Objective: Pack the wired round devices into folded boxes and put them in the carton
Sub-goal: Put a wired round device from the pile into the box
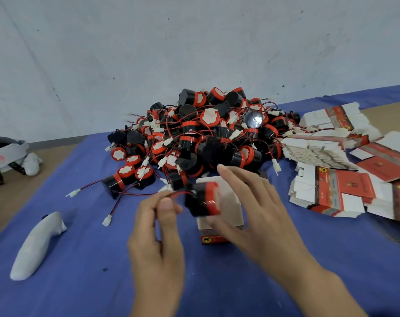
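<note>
While your left hand (158, 227) pinches the red-and-black wire (179, 193) between thumb and curled fingers, your right hand (254, 211) holds the round device (201, 199), black with a red band, thumb beneath it and fingers loosely spread above. Motion blur softens the device, which sits just over the open top of a folded box (215, 238). The box stands upright on the blue cloth (80, 259), an elephant mark on its red lower face. Behind it rises a tangled pile of wired devices (201, 133). Flat unfolded boxes (331, 191) lie stacked to your right, and a white wrapped object (36, 243) lies to your left.
</note>
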Demonstrator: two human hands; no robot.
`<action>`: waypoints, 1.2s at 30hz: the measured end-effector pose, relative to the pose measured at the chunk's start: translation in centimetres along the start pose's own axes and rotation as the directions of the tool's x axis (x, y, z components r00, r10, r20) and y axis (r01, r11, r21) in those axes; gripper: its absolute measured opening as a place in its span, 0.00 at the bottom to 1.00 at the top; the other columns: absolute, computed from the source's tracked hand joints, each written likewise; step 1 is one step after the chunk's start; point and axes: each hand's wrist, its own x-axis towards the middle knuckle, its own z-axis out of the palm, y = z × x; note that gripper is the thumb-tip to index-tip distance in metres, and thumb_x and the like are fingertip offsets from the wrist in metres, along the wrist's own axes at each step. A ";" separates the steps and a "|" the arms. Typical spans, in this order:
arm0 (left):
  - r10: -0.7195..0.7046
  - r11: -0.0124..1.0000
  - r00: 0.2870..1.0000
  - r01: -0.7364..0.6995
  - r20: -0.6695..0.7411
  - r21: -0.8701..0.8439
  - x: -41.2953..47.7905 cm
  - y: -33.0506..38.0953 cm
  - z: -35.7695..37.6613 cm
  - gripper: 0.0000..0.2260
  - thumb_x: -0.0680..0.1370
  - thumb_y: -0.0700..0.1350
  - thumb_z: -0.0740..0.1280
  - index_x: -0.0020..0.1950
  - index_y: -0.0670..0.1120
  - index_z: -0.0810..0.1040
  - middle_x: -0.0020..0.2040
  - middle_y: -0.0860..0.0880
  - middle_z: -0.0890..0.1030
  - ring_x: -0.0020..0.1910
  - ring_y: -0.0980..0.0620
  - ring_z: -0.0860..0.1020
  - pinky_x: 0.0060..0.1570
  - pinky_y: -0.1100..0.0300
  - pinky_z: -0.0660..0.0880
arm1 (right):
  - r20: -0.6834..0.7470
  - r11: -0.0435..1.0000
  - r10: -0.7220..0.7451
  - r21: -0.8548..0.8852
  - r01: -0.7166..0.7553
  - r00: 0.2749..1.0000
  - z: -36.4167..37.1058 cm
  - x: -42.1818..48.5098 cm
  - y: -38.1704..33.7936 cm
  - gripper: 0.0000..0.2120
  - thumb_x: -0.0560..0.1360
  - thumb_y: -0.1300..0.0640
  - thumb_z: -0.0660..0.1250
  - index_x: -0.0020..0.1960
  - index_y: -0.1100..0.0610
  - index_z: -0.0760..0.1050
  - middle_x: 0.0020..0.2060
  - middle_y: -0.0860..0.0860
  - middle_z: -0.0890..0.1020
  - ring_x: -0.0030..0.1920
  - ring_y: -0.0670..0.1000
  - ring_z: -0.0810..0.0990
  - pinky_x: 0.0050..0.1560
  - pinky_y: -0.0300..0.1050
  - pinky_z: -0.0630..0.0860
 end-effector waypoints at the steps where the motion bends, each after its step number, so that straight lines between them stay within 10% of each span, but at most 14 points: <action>1: 0.052 0.999 0.997 -0.053 0.064 0.011 -0.3 0.2 0.2 0.09 0.83 0.60 0.54 0.52 0.66 0.74 0.47 0.62 0.80 0.47 0.65 0.78 0.45 0.77 0.68 | 0.006 1.000 -0.005 -0.012 0.005 1.000 0.0 0.0 0.0 0.32 0.77 0.41 0.63 0.78 0.49 0.61 0.67 0.46 0.74 0.66 0.49 0.72 0.70 0.36 0.61; 6: 0.327 0.945 0.911 -0.316 0.251 -0.084 -1.0 0.2 1.0 0.11 0.85 0.54 0.55 0.59 0.56 0.76 0.54 0.63 0.76 0.54 0.58 0.78 0.53 0.70 0.71 | 0.088 0.998 0.025 0.063 -0.031 0.996 -0.2 -0.4 0.2 0.27 0.79 0.43 0.60 0.77 0.45 0.62 0.67 0.43 0.72 0.66 0.47 0.71 0.67 0.37 0.66; 11: 0.275 0.959 0.925 -0.244 0.260 -0.145 -1.1 0.7 1.2 0.10 0.85 0.53 0.56 0.59 0.58 0.76 0.56 0.64 0.78 0.57 0.59 0.78 0.54 0.72 0.71 | 0.164 0.915 0.186 0.330 -0.231 0.969 -0.9 -0.4 0.2 0.21 0.75 0.31 0.61 0.65 0.35 0.69 0.61 0.35 0.75 0.63 0.40 0.75 0.60 0.35 0.72; 28: -0.277 0.869 0.932 0.346 0.232 -0.353 0.5 1.2 1.9 0.08 0.73 0.54 0.65 0.44 0.66 0.84 0.34 0.52 0.83 0.32 0.60 0.78 0.35 0.71 0.75 | 0.383 -0.002 0.484 0.900 -0.437 0.787 -1.4 0.1 -1.3 0.12 0.72 0.46 0.70 0.45 0.54 0.81 0.49 0.59 0.84 0.52 0.58 0.84 0.49 0.52 0.84; 36: -0.285 0.879 0.935 0.344 0.212 -0.331 -0.2 0.8 2.6 0.12 0.83 0.45 0.63 0.49 0.62 0.80 0.47 0.58 0.85 0.44 0.59 0.83 0.35 0.71 0.76 | 0.558 -0.421 0.475 0.823 -0.381 0.681 0.4 0.2 -3.5 0.25 0.75 0.47 0.65 0.65 0.63 0.76 0.57 0.60 0.85 0.57 0.57 0.85 0.46 0.43 0.83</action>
